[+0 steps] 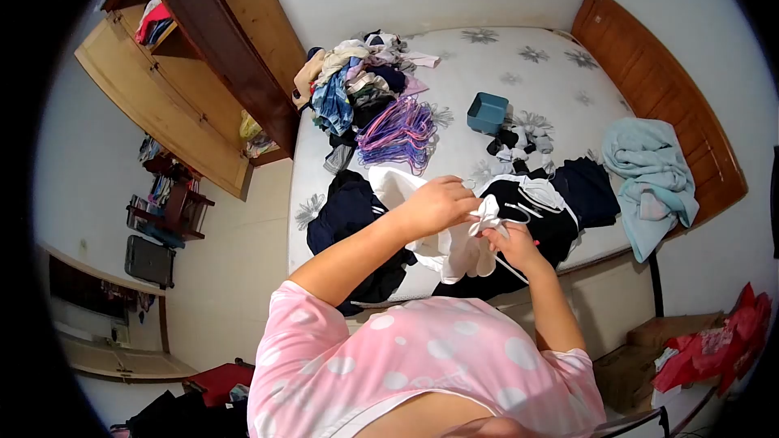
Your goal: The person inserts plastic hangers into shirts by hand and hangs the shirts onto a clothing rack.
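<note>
A white garment [454, 251] is bunched up in front of my chest, over the near side of the bed. My left hand [442, 207] has its fingers closed on the upper part of the cloth. My right hand [511, 243] pinches a gathered, twisted end of the same garment. Thin white strips, perhaps cords or part of a hanger, show beside the right fingers; I cannot tell which. Dark navy clothes [345, 211] lie under and left of the left forearm. Black and white clothing [552, 231] is spread beside the right hand.
Purple and pink hangers [399, 134] are piled on the bed beside a heap of mixed clothes [349, 81]. A blue-grey bin [488, 113] stands near small black and grey items [519, 146]. Folded navy clothing [586, 192] and a light blue towel [649, 166] lie toward the wooden headboard [649, 73].
</note>
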A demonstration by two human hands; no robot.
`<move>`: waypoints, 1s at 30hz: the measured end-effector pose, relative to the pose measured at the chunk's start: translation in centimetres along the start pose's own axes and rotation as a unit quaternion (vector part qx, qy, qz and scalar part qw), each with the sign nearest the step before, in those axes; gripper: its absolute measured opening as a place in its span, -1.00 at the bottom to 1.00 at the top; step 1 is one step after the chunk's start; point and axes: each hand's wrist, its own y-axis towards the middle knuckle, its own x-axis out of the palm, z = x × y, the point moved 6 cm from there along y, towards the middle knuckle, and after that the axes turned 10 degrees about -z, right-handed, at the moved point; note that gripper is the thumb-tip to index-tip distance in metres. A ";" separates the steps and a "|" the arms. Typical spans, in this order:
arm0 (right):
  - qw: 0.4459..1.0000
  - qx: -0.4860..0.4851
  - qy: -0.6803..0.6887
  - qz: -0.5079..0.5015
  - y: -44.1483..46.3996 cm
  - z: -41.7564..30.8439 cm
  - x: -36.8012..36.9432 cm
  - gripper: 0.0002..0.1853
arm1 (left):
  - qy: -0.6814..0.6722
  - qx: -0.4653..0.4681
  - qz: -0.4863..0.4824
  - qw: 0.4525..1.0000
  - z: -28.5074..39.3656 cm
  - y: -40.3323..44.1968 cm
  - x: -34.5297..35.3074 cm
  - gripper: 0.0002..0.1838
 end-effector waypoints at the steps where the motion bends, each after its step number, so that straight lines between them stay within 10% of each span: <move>1: 1.000 -0.002 -0.003 -0.001 0.3 -0.5 -0.2 -0.69 | 0.002 -0.023 0.000 1.000 -0.5 -0.2 -0.5 -0.75; 5: 0.992 -0.010 -0.124 0.013 0.6 -1.6 -1.9 -0.69 | 0.019 -0.093 -0.017 0.995 -3.1 -1.9 0.6 -0.75; 9: 0.929 -0.142 -0.248 0.234 -1.4 -5.7 -4.7 -0.79 | 0.035 -0.214 0.092 0.972 -5.2 -4.7 0.7 -0.74; 13: 0.910 -0.161 -0.151 0.351 -4.5 -4.3 -6.2 -0.89 | 0.010 -0.334 0.142 0.932 -6.8 -7.5 -1.6 -0.76; 19: 0.956 -0.061 -0.038 0.284 -4.4 2.1 -3.1 -0.88 | -0.043 -0.415 0.225 0.880 -8.0 -9.8 -4.0 -0.80; 30: 0.944 -0.131 -0.233 0.193 2.5 -1.3 1.4 -0.74 | -0.085 -0.398 0.239 0.882 -6.4 -8.5 -6.3 -0.84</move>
